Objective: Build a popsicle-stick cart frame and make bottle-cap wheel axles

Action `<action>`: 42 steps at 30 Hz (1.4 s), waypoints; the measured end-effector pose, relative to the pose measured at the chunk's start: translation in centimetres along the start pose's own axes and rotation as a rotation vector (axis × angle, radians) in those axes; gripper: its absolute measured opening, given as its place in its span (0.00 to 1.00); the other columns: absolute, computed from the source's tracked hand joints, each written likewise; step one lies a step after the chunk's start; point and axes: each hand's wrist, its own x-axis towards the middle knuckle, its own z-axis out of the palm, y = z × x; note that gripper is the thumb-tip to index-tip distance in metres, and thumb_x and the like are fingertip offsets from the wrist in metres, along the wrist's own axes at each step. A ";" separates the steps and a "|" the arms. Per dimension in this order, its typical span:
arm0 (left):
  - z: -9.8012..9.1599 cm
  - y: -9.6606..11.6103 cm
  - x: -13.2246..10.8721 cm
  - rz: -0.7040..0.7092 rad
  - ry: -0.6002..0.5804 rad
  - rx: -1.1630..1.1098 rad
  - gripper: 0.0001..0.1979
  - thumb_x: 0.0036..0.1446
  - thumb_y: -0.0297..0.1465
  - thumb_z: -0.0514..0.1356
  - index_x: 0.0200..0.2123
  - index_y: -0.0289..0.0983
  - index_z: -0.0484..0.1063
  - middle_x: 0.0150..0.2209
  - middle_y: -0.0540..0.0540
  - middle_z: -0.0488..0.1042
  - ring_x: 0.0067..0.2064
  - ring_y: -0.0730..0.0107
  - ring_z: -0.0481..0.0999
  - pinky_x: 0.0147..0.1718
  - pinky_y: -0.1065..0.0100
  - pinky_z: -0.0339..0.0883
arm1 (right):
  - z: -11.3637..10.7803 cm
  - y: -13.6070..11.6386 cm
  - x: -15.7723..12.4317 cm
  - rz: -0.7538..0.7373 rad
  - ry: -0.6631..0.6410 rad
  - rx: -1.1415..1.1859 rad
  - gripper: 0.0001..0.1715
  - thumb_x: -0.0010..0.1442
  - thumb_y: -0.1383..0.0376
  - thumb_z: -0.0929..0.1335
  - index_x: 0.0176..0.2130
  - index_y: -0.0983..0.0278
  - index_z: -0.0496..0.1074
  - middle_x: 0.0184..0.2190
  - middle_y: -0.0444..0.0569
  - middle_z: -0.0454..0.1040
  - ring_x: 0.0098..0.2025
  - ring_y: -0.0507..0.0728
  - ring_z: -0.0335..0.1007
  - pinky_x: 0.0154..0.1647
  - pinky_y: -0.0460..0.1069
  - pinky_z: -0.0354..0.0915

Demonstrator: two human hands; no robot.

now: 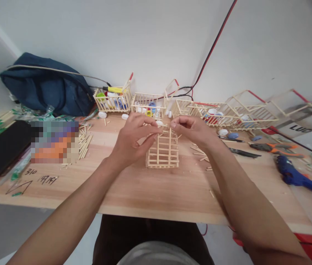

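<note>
A small basket-like frame of thin wooden sticks point(163, 149) rests on the wooden table in front of me. At its far left corner is my left hand point(132, 140), thumb and forefinger pinched close together. My right hand point(190, 129) is at the far right corner, its fingers curled and thumb pressed in by the end of a lengthwise stick. Whatever lies between the fingertips of either hand is too small to make out. Just beyond the hands stands a row of finished-looking stick carts, among them one with bottle caps inside point(148, 105).
Loose cut sticks point(85, 143) lie left of the frame, more to its right. A blue bag point(48, 86) and a black phone-like slab point(4, 147) are at left. Orange-handled pliers point(274, 148) and a blue glue gun-like tool point(299, 176) lie at right. Cables hang along the wall.
</note>
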 end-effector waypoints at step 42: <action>0.2 0.1 -0.6 0.263 -0.269 -0.019 0.16 0.55 0.19 0.56 0.42 0.42 0.75 0.41 0.45 0.73 0.49 0.60 0.65 0.49 0.56 0.62 | 1.8 -0.9 -0.1 -0.204 0.162 -0.440 0.08 0.60 0.62 0.66 0.29 0.62 0.70 0.24 0.43 0.66 0.27 0.52 0.60 0.29 0.48 0.54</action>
